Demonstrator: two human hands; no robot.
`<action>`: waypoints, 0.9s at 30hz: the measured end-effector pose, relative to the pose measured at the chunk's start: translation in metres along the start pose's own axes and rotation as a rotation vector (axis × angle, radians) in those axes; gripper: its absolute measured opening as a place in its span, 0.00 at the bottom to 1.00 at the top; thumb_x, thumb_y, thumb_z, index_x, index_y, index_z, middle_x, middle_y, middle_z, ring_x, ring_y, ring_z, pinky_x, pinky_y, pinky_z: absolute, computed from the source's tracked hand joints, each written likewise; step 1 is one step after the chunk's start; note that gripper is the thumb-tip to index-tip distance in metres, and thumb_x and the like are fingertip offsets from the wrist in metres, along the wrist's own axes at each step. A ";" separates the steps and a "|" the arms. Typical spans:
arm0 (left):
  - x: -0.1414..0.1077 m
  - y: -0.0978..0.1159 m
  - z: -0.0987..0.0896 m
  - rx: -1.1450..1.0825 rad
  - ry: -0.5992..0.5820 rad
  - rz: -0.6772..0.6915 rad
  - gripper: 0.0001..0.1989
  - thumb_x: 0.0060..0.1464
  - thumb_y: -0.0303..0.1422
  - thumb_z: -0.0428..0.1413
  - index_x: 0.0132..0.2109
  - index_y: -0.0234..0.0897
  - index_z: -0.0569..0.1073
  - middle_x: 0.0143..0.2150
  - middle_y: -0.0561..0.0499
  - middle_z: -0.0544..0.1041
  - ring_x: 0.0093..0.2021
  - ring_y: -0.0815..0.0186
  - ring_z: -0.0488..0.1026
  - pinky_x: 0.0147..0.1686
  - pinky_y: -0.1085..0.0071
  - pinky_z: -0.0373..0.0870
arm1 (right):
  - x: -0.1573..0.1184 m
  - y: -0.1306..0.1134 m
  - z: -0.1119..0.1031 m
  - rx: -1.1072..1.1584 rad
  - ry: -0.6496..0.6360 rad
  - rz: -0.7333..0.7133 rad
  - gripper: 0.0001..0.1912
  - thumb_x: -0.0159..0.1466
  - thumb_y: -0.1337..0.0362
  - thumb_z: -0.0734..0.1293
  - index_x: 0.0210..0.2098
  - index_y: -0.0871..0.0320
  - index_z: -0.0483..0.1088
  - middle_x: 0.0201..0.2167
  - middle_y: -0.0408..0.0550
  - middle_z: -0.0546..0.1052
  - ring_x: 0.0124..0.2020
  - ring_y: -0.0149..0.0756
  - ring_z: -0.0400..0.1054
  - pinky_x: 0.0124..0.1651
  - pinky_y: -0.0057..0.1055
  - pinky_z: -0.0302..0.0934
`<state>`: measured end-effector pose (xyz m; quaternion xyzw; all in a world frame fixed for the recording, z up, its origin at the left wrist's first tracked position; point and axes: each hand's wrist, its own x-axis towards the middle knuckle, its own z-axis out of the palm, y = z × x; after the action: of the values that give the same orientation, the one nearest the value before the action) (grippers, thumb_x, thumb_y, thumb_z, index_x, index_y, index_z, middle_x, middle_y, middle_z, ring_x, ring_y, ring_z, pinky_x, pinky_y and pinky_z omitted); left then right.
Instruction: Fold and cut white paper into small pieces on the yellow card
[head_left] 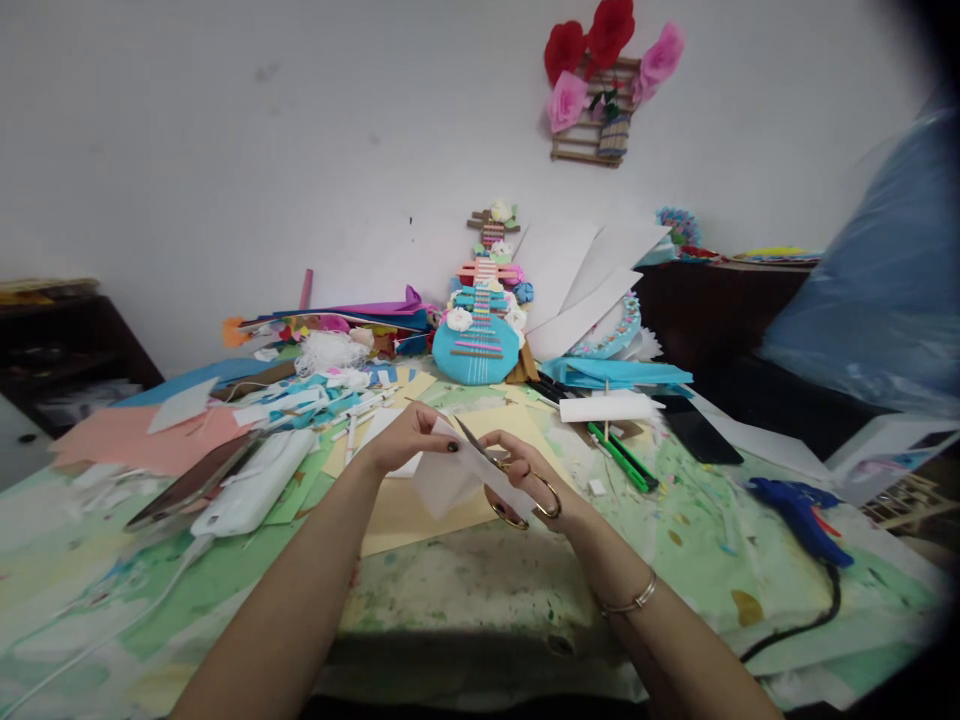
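pinched white paper (448,482) in left hand (409,438), likely to steady it against scissors (470,432); gripped these in right hand (546,474), presumably for finer control. had both hands close but apart over yellow paper (401,525), with blue glue gun (804,518) well off right.

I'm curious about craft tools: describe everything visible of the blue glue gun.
The blue glue gun lies on its side on the stained table cover, right of the right hand. Its body looks plastic, with an orange-red trigger; a dark cord curves from its handle. Nothing holds it. Its nozzle is hard to make out.
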<state>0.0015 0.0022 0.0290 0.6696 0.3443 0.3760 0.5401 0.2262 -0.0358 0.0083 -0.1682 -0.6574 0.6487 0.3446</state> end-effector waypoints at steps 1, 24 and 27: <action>0.000 0.000 0.000 -0.010 0.004 -0.008 0.14 0.37 0.36 0.65 0.30 0.29 0.79 0.26 0.45 0.78 0.25 0.66 0.72 0.25 0.74 0.67 | 0.000 -0.001 0.001 0.008 -0.002 -0.004 0.36 0.50 0.37 0.65 0.46 0.57 0.57 0.18 0.37 0.67 0.13 0.24 0.56 0.14 0.20 0.52; 0.001 0.003 0.009 0.030 -0.119 -0.028 0.11 0.40 0.34 0.65 0.31 0.30 0.80 0.31 0.42 0.80 0.28 0.63 0.75 0.28 0.73 0.70 | -0.001 -0.003 0.005 -0.060 0.004 -0.001 0.32 0.56 0.38 0.59 0.46 0.57 0.57 0.18 0.36 0.64 0.15 0.24 0.57 0.16 0.20 0.53; 0.002 0.003 0.009 0.040 -0.118 -0.010 0.11 0.39 0.34 0.65 0.31 0.30 0.80 0.29 0.43 0.80 0.26 0.65 0.74 0.26 0.75 0.68 | -0.002 -0.008 0.006 -0.049 -0.006 -0.003 0.32 0.53 0.39 0.63 0.45 0.56 0.57 0.18 0.35 0.62 0.16 0.24 0.57 0.17 0.20 0.53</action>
<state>0.0104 -0.0012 0.0306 0.6995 0.3225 0.3261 0.5481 0.2256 -0.0424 0.0161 -0.1739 -0.6741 0.6326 0.3394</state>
